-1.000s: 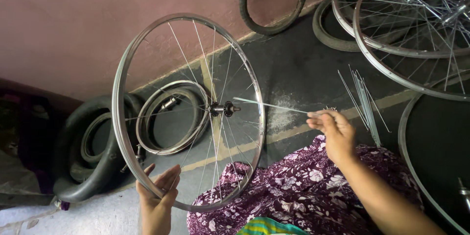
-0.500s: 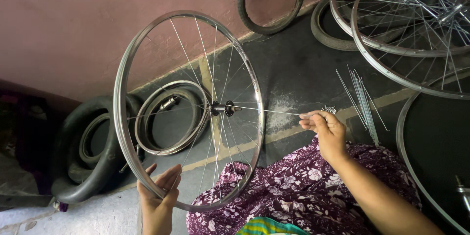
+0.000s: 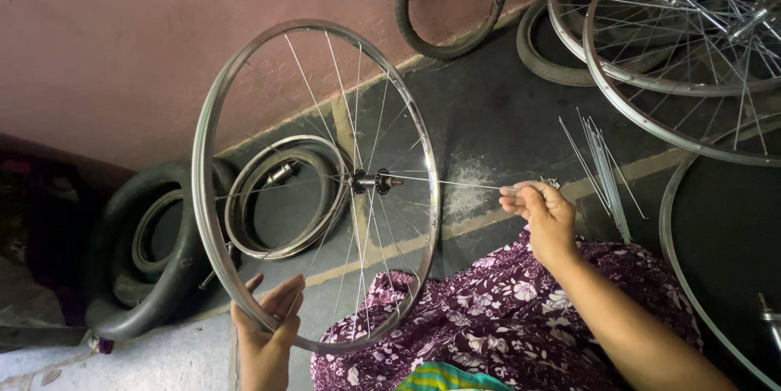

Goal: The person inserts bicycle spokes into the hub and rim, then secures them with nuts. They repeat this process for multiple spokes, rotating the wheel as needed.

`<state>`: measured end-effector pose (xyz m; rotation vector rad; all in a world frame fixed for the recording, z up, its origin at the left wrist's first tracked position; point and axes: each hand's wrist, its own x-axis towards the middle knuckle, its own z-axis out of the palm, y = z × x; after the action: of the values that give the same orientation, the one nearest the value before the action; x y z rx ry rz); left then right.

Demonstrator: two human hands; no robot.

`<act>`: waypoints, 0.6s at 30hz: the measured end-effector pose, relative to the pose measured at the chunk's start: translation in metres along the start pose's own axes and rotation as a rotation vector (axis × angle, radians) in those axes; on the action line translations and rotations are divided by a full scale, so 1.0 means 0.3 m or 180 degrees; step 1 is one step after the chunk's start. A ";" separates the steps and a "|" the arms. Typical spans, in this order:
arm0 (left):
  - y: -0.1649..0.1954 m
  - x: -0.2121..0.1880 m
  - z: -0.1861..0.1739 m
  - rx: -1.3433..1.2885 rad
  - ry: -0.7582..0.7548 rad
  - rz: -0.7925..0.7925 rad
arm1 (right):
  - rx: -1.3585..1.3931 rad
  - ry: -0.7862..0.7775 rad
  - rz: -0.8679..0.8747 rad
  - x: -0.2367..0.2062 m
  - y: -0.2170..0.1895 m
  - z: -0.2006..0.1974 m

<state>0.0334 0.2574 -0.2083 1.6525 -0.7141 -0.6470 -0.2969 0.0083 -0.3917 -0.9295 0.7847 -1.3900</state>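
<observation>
The bicycle rim (image 3: 213,126) stands upright over the floor (image 3: 488,126), in front of the pink wall (image 3: 122,33). It is only partly laced: some thin spokes go from the rim to the hub (image 3: 373,181) in its middle. The left hand (image 3: 268,327) grasps the lower edge of the rim, fingers curled over the metal, and keeps the wheel standing. The right hand (image 3: 543,212) is closed around the outer end of one loose spoke (image 3: 455,184), which lies almost level with its far end at the hub.

The step in hand seems to be putting this spoke into the hub. The next move probably calls for a steady rim and careful aiming of the spoke through the flange hole, without bending it.

A bundle of spare spokes (image 3: 604,167) lies on the floor near the right hand. Finished wheels (image 3: 675,57) and old tyres (image 3: 138,277) lie around.
</observation>
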 end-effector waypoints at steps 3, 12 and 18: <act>-0.001 -0.003 0.002 -0.0005 -0.0045 0.0077 | -0.0084 0.0019 0.0030 -0.001 -0.007 -0.002; -0.017 -0.001 -0.001 -0.0126 -0.0085 0.0158 | 0.0125 -0.0001 0.0032 -0.003 0.006 -0.012; -0.034 -0.002 -0.006 -0.0098 -0.0125 0.0212 | 0.0195 0.0050 0.0079 0.012 0.014 -0.014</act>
<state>0.0355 0.2606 -0.2181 1.5847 -0.7807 -0.6414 -0.2986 0.0042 -0.3971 -0.8596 0.7590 -1.3936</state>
